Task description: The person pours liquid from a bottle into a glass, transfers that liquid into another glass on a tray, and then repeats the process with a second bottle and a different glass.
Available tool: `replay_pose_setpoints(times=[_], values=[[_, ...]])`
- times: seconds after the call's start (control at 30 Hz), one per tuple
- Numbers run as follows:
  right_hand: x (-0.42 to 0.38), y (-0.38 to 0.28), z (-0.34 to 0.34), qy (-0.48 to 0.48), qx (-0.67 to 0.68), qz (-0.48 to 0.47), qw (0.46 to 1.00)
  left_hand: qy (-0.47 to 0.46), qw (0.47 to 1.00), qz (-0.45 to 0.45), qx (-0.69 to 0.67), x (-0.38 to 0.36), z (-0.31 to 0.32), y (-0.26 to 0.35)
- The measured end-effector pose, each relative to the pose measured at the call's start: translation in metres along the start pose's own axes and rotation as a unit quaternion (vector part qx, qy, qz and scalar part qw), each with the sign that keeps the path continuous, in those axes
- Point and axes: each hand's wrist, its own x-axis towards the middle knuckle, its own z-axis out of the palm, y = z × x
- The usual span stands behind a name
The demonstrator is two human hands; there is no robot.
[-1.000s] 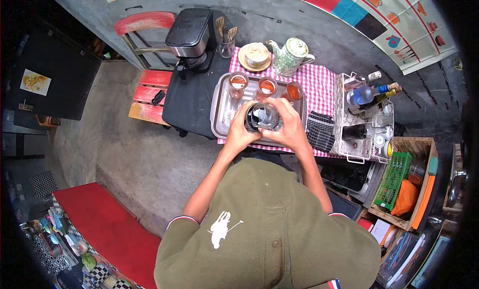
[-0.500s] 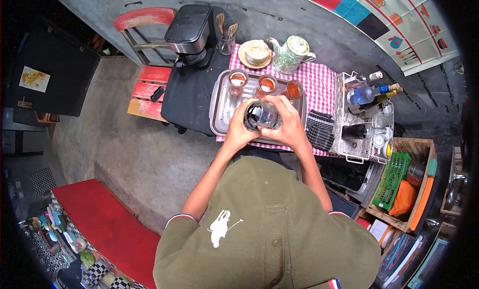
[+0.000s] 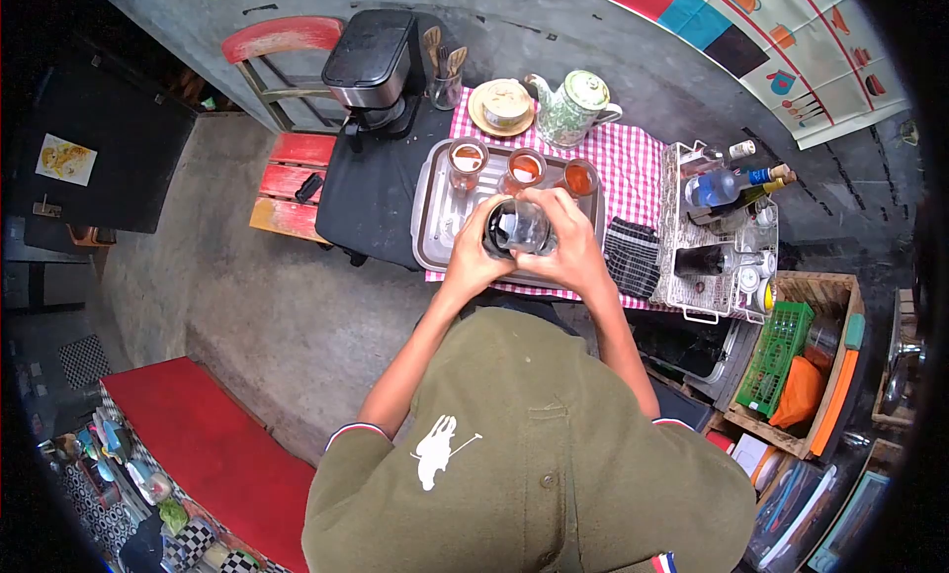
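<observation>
A glass [image 3: 520,227], dark on its left side and clear greyish on its right, is held up over the near edge of the serving tray [image 3: 425,217]. My left hand [image 3: 475,249] wraps its left side. From the right, my right hand [image 3: 573,239] curves around it, fingers across the top and thumb underneath. Three more glasses stand in a row on the tray, just beyond my hands: a left glass [image 3: 465,165], a middle glass [image 3: 524,168] and a right glass [image 3: 580,177], each showing reddish-amber liquid. My hands partly hide the tray's near side.
A green-and-white teapot [image 3: 573,118] and a lidded cup [image 3: 506,104] on a saucer stand behind the tray. A coffee maker [image 3: 371,64] is at the back left. On the right are a folded dark cloth [image 3: 633,257] and a white wire rack [image 3: 692,296] with bottles.
Both hands keep the same grip on the glass. The view has shifted very slightly; nothing on the table has visibly moved.
</observation>
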Motion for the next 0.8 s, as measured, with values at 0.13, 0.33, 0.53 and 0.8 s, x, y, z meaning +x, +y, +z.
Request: replay_pose_setpoints(times=[0.13,0.33,0.53,0.8], values=[[0.0004,0.0012,0.0000,0.002,-0.004,-0.005,1.000,-0.002,1.000,-0.002,-0.003,0.0014,0.0002,0.0031],[0.0010,0.0024,0.0003,-0.001,-0.021,0.002,1.000,0.005,1.000,0.002,-0.007,0.0026,0.0032,-0.0038],[0.0026,0.0004,-0.0021,-0.003,-0.029,0.003,1.000,0.001,1.000,-0.007,-0.007,0.0039,0.0046,-0.0048],[0.0038,-0.0003,-0.0021,-0.006,-0.042,0.014,0.999,-0.005,1.000,0.002,-0.006,0.0062,0.0028,-0.0044]])
